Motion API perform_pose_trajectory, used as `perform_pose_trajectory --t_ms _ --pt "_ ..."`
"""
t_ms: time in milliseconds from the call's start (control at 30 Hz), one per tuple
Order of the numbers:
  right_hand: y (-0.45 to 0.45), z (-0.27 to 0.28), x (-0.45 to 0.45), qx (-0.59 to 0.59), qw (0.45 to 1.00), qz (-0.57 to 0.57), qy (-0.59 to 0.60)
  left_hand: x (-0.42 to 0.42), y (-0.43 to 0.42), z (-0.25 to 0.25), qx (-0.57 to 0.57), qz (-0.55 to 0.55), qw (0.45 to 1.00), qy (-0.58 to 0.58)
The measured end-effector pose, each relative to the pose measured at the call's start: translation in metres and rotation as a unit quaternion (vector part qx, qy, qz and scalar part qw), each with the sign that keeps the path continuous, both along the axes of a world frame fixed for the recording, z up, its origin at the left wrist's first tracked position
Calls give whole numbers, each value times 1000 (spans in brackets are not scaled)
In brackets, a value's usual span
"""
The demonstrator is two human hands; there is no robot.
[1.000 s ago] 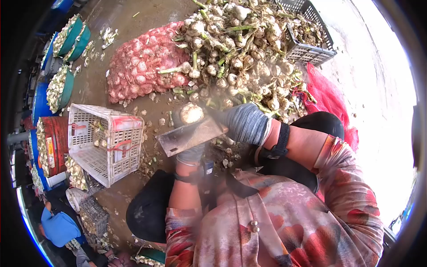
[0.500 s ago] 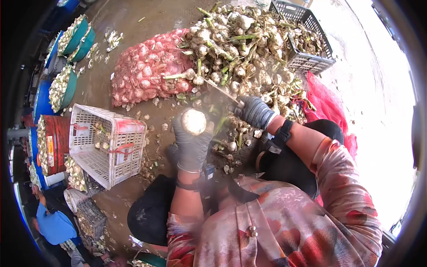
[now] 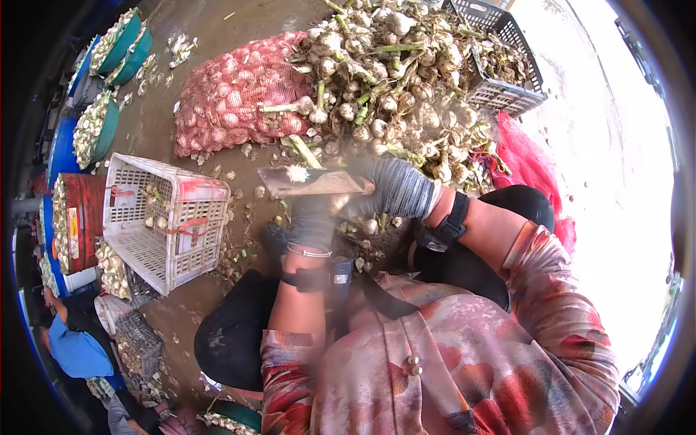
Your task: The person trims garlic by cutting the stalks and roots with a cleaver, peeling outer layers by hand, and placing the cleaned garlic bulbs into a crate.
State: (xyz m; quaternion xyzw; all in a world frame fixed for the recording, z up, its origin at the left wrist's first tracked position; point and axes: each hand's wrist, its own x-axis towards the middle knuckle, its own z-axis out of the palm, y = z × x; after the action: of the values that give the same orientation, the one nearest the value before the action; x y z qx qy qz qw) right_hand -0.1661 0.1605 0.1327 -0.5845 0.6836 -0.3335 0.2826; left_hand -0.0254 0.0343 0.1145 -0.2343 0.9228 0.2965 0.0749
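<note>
One knife [image 3: 319, 184] gripped in right hand [image 3: 399, 187]; left hand [image 3: 312, 221] partly behind knife, grip unclear; one filled mesh sack [image 3: 232, 98] ahead.

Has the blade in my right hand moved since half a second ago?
Yes: against the red mesh sack, the blade has swung left and down in the view.

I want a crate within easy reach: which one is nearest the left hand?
The white crate with red patches, left of the left hand; the black crate beside the garlic pile and the grey crate at lower left are farther off.
</note>
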Motion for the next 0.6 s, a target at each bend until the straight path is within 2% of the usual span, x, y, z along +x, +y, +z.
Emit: perform_pose_trajectory --t_ms 33,67,133,167,200,233,300,333,367,433,467,500,533,567,600 --pt "3 13 0 4 1000 -1 1 6 2 -9 4 -1 1000 1" --pt "4 27 0 29 999 0 42 14 7 -18 112 77 984 115" --pt "3 27 -3 51 988 13 144 25 -2 -52 -14 28 979 203" --pt "-1 19 -10 120 983 2 140 29 -6 -68 -84 12 966 243" --pt "-4 7 -22 203 968 -30 147 26 3 -35 122 127 960 218" --pt "-6 -10 -38 281 945 -62 156 21 11 2 318 235 900 183" --pt "-2 -81 -79 316 936 -6 152 22 8 -7 295 226 906 203" --pt "2 -12 -53 268 955 -127 28 19 9 -6 281 226 908 213" --pt "-1 -68 -46 107 981 -155 -35 19 13 -9 287 236 903 215" --pt "-12 -12 -12 10 977 -121 -176 10 17 19 243 179 939 164" --pt "-19 2 -6 70 976 -130 -157 8 24 27 248 190 928 204" --pt "-21 9 -2 130 972 -140 -139 10 30 22 250 184 930 196" --pt "-21 11 -4 120 963 -156 -184 12 34 13 315 232 869 303" --pt "-23 17 -8 113 965 -155 -179 11 32 4 369 276 786 412" --pt "-23 22 -11 164 921 -211 -282 9 23 9 405 279 781 385"
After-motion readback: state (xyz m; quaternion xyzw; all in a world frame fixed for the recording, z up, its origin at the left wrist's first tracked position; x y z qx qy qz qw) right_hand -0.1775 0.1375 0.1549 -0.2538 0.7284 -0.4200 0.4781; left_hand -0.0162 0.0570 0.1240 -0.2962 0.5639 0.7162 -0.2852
